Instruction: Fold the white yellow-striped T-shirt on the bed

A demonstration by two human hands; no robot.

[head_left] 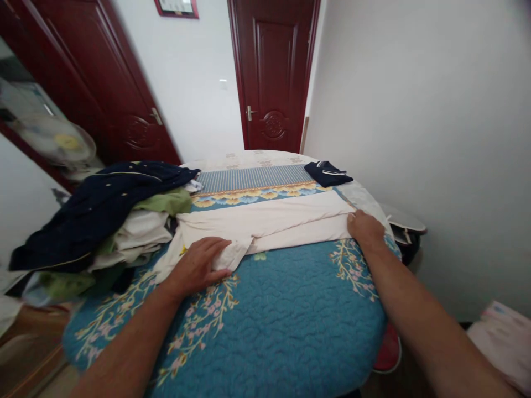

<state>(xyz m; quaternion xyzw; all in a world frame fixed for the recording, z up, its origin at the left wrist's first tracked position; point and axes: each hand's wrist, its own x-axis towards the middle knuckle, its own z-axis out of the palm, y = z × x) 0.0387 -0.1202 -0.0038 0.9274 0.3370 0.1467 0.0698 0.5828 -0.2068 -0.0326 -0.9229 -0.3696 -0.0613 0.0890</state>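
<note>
Pale pink garment (265,220) lies folded under both my hands

My bed's blue quilted cover (274,326) fills the view, with a heap of clothes (103,226) to its left and a folded navy piece (327,174) at the far end. The garment lies across the middle, doubled over on itself. It looks light and soft, likely to slump unless taken by a folded edge. My left hand (194,268) rests spread on its near corner; my right hand (365,229) presses flat at its right end, neither pinching. The folds hide its cut, so I can't tell what garment it is.
</note>
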